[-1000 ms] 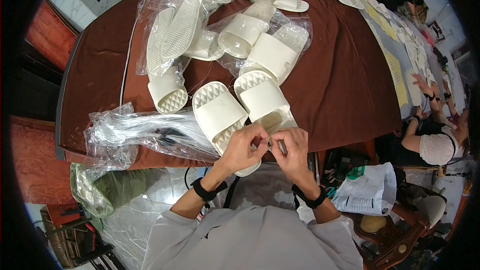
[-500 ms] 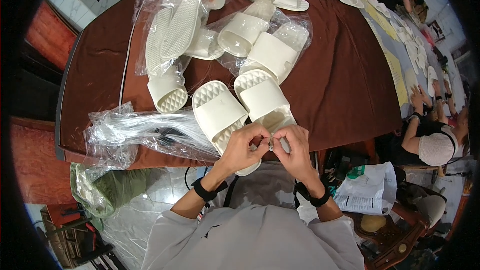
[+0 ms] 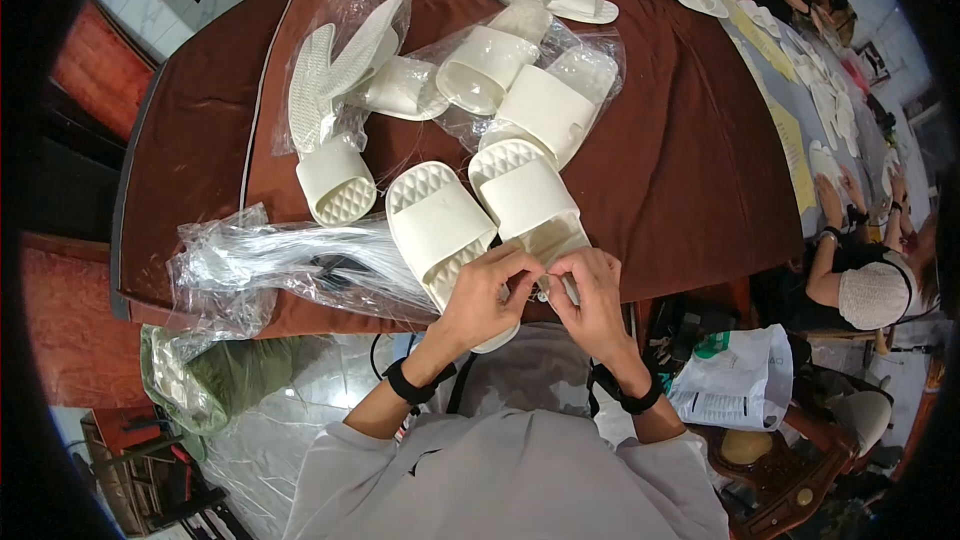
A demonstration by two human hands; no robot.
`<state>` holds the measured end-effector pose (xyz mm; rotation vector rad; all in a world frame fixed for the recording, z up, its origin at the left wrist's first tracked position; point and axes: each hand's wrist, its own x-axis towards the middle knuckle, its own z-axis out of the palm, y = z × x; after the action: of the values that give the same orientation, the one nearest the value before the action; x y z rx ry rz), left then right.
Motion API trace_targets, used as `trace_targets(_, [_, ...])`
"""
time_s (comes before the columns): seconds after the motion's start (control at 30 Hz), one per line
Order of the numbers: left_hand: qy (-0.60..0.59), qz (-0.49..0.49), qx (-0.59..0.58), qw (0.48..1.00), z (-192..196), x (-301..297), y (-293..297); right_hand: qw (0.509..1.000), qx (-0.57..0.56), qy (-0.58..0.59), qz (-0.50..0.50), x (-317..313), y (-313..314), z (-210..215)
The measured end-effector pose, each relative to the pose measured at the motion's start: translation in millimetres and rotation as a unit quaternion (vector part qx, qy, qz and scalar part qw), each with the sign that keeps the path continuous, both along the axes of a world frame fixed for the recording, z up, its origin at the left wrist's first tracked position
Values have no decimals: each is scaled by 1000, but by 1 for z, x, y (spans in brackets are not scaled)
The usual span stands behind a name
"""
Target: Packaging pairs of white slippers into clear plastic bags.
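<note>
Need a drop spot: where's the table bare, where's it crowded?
Bare: brown cloth right of the bagged slippers, up to the yellow sheets; also between left table edge and sole-up slippers, above the strand bag. Crowded: centre, and where left hand and right hand meet over near slippers.

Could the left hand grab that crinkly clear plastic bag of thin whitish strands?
Probably yes: the clear plastic bag of thin whitish strands lies nearby on the left, its near side uncovered. But the left hand seems busy pinching something tiny, too small to identify.
</note>
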<state>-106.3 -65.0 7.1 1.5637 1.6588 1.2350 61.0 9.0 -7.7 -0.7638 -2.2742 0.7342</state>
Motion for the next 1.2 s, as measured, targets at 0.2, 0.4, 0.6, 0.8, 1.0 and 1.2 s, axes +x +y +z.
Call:
trace_targets(0.2, [0,42,85,996,20,-3,-3,999,-12,18,-45,13,-10,18])
trace_targets(0.4, [136,-96,108,980,43,3,-29,992,-62,109,-2,17,-31,52])
trace_targets(0.6, [10,-49,16,999,80,-37,-84,981,-95,171,20,6,-25,56])
trace_targets(0.8, [66,310,12,948,133,-83,-136,999,15,-13,-44,-25,-8,23])
trace_targets(1.0, [117,397,-7,910,110,-107,-121,997,32,-45,-45,-47,-3,3])
trace_targets(1.2, [145,256,-81,952,48,-99,-55,998,-3,-21,-58,-61,-4,-3])
